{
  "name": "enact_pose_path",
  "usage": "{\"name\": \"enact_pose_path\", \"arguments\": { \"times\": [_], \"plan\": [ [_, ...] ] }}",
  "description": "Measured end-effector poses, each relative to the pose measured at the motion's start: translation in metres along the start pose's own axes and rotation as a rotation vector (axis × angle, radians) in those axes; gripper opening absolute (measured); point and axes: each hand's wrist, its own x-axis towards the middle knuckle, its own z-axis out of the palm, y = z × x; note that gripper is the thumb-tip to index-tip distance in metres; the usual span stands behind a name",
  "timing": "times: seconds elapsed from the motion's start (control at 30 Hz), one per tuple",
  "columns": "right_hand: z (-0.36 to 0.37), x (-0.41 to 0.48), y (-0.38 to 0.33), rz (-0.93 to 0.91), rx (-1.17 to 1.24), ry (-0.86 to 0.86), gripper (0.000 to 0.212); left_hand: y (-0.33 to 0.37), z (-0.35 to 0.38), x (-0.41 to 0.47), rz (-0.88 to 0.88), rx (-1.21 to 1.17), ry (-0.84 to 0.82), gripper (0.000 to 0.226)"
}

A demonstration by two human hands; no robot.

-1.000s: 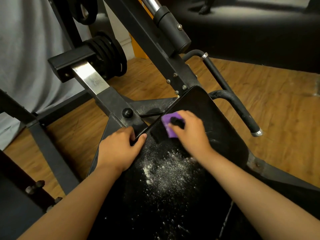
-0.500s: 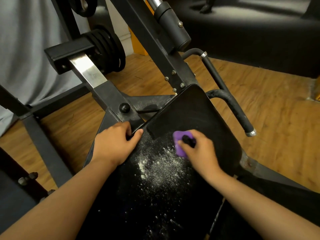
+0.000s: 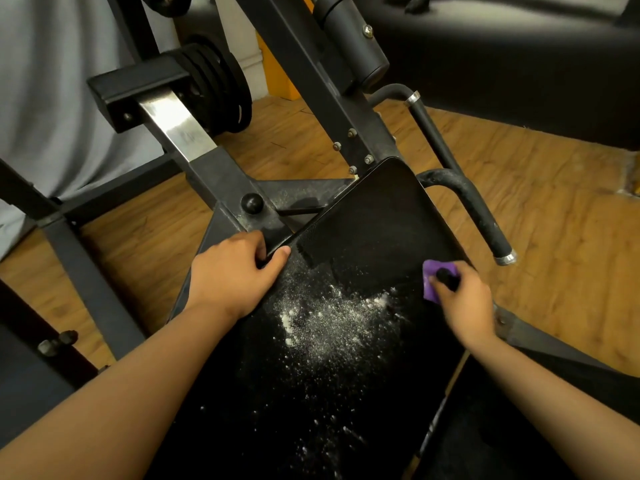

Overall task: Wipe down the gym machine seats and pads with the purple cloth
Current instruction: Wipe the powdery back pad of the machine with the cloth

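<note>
Right hand (image 3: 465,301) with purple cloth (image 3: 431,272), left hand (image 3: 231,273) on powder-dusted black seat (image 3: 375,216)

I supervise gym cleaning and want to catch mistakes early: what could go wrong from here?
1. The small purple cloth, gripped by the right hand, sits near the right edge of the black padded seat; a rightward stroke through the white powder may sweep it onto the wooden floor.
2. The powder patch is far wider than the cloth, so it may smear rather than lift.
</note>
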Motion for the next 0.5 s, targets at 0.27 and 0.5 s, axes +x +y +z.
{"name": "enact_pose_path", "arguments": {
  "times": [0.27, 0.5],
  "plan": [
    [0.024, -0.074, -0.038, -0.279, 0.119, -0.225, 0.016, 0.001, -0.001, 0.000, -0.011, 0.015, 0.000, 0.043],
    [0.011, -0.036, -0.030, -0.174, 0.135, -0.156, 0.013, 0.001, 0.000, 0.000, -0.013, 0.011, 0.005, 0.044]
  ]
}}
